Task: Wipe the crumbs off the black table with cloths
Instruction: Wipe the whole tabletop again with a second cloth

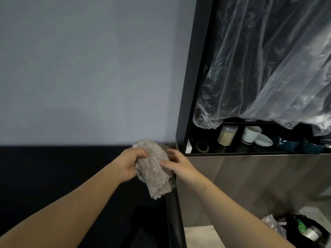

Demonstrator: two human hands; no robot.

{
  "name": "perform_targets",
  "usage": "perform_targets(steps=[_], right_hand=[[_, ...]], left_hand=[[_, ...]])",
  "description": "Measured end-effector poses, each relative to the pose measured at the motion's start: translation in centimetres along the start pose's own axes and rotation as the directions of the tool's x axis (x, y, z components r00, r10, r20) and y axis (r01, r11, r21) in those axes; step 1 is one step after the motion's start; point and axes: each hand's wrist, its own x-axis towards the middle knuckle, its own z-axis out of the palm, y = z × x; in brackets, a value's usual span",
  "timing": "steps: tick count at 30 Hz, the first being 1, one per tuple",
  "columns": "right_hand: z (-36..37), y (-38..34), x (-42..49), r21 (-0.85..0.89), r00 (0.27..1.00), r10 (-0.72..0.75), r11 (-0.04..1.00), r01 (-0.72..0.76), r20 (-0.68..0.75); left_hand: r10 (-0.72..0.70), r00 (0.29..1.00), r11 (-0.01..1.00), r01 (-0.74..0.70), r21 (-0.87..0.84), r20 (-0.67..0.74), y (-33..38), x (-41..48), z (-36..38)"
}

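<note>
A black bench (53,176) fills the lower left of the view, its matte top running back to a plain pale grey-blue wall (86,68); no crumbs can be made out on the dark surface from here. Above the bench's right edge, both hands hold a crumpled beige cloth (154,169) in the air: the left hand (129,163) is curled around its left side, and the right hand (177,164) pinches its right side between thumb and fingers, so the cloth hangs down between them with its ragged lower corner clear of the top. To the right stands a tall dark shelf unit (189,77), its upper part draped in clear plastic sheeting (268,68). On the open shelf below sit a jar of pale grains (227,135), a white cup (250,135) tilted beside white dishes, and dark teal bowls (288,143). Under the shelf is a grey-brown panel (250,185), and at the bottom right corner a dark bin (304,230) (contents too blurred to name) stands on a light floor.
</note>
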Motion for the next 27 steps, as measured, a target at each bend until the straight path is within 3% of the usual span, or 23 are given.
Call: perform_targets(steps=[3,7,11,14,16,19,22,25,27], right_hand=[[1.5,0.6,1.0,0.008,1.0,0.03,1.0,-0.03,0.008],[3.6,1.7,3.3,0.118,0.986,0.043,0.993,-0.024,-0.16],[5.1,2.8,5.8,0.034,0.986,0.146,0.989,-0.144,-0.086],[4.7,3.6,8.8,-0.187,0.975,0.135,0.968,-0.168,-0.176],[4.1,4.2,11.0,-0.398,0.97,0.093,0.9,-0.177,-0.223],[4.0,4.7,14.3,-0.739,0.99,0.03,0.663,-0.12,-0.135],[4.4,4.7,17.2,-0.834,0.997,0.076,0.551,-0.036,0.008],[4.9,5.9,19.3,-0.882,0.979,0.174,0.471,0.016,0.11],[5.0,7.3,20.0,-0.901,0.969,0.225,0.434,-0.009,0.099]], left_hand=[[0.081,0.996,0.996,-0.082,-0.046,-0.036,-0.5,1.4,-1.1],[-0.029,1.0,1.0,0.029,-0.002,-0.012,-2.4,3.0,-2.5],[0.21,0.925,0.943,-0.106,0.314,-0.317,-3.2,5.3,-4.3],[0.277,0.903,0.865,-0.085,0.494,-0.329,-2.4,7.9,-5.9],[0.255,0.918,0.814,-0.035,0.58,-0.302,-1.8,10.0,-6.6],[0.274,0.915,0.768,-0.024,0.64,-0.295,-1.1,13.2,-6.8],[0.292,0.916,0.694,-0.005,0.72,-0.276,-0.8,16.0,-7.2],[0.351,0.888,0.515,0.082,0.853,-0.297,-1.4,18.4,-8.6],[0.328,0.895,0.4,0.158,0.903,-0.302,-2.3,19.6,-9.2]])
